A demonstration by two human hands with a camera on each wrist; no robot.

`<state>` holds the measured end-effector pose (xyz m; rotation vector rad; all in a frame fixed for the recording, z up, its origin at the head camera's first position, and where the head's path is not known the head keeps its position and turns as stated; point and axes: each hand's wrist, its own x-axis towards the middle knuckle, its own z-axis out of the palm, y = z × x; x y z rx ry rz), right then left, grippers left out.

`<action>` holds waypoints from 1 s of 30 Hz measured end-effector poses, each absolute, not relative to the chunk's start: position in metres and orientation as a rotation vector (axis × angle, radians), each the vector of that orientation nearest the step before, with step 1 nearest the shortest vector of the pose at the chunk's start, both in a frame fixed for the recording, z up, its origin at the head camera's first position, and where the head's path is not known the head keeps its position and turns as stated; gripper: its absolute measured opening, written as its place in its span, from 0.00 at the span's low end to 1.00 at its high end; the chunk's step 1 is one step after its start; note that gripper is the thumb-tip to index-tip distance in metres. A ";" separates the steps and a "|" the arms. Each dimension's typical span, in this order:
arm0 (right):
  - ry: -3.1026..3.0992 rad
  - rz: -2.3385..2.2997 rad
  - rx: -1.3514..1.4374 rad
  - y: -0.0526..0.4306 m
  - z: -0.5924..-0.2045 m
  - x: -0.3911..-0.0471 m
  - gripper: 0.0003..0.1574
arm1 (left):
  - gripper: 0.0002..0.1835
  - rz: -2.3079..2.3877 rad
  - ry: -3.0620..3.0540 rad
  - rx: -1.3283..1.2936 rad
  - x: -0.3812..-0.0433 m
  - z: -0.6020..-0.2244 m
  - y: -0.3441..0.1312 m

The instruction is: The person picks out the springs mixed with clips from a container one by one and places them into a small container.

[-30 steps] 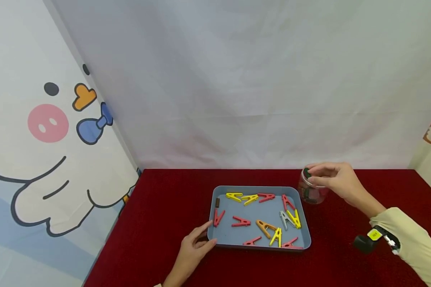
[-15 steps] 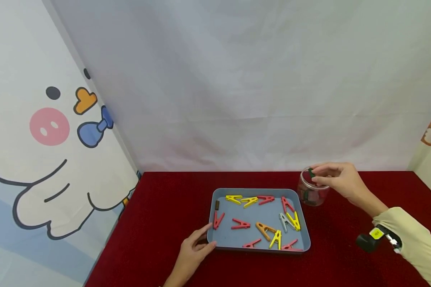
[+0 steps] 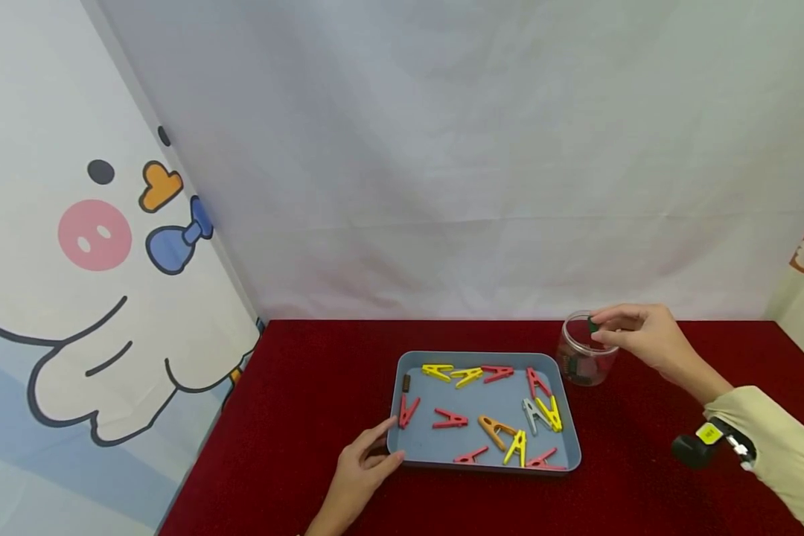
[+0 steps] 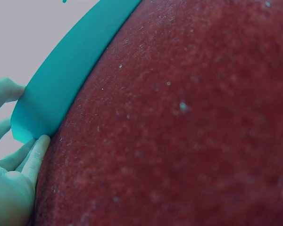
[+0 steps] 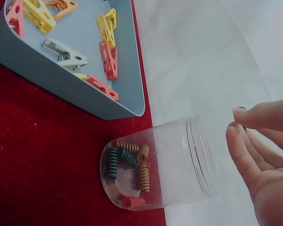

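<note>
My right hand [image 3: 650,342] pinches a small dark green spring [image 3: 593,324] over the mouth of a clear jar [image 5: 179,165]. In the right wrist view the fingertips hide nearly all of it. Inside the jar lie several springs, brown, dark green and red [image 5: 133,202]. My left hand [image 3: 358,469] touches the left front corner of a blue-grey tray [image 3: 435,447], its fairly straight thumb and fingers on either side of that corner. The tray bears several plastic clips: red, yellow, an orange clip [image 3: 496,429] and a grey clip [image 3: 534,414]. A brown spring [image 3: 406,383] lies near its left wall.
A dark red cloth [image 3: 295,394] covers the table under the tray and jar. The jar stands close to the tray's right back corner. Behind the table hangs a pale curtain [image 3: 442,186], and a cartoon-printed sheet [image 3: 53,357] hangs at the left.
My right hand has moved slightly right with the green spring, from the left part of the jar's mouth toward its right rim. My left hand and the tray have stayed in place.
</note>
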<state>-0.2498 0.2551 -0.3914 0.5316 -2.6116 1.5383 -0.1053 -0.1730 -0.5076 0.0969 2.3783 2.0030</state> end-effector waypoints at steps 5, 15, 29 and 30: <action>-2.648 1.500 0.518 0.259 -0.393 -0.252 0.18 | 0.29 2.000 2.377 0.094 -0.106 -0.508 -0.173; -2.724 1.418 0.455 0.263 -0.399 -0.254 0.19 | 0.30 1.988 2.367 0.101 -0.097 -0.478 -0.167; -2.687 1.399 0.408 0.258 -0.400 -0.256 0.20 | 0.29 1.995 2.354 0.098 -0.096 -0.474 -0.167; -2.678 1.400 0.412 0.257 -0.399 -0.255 0.19 | 0.29 1.996 2.354 0.100 -0.097 -0.474 -0.167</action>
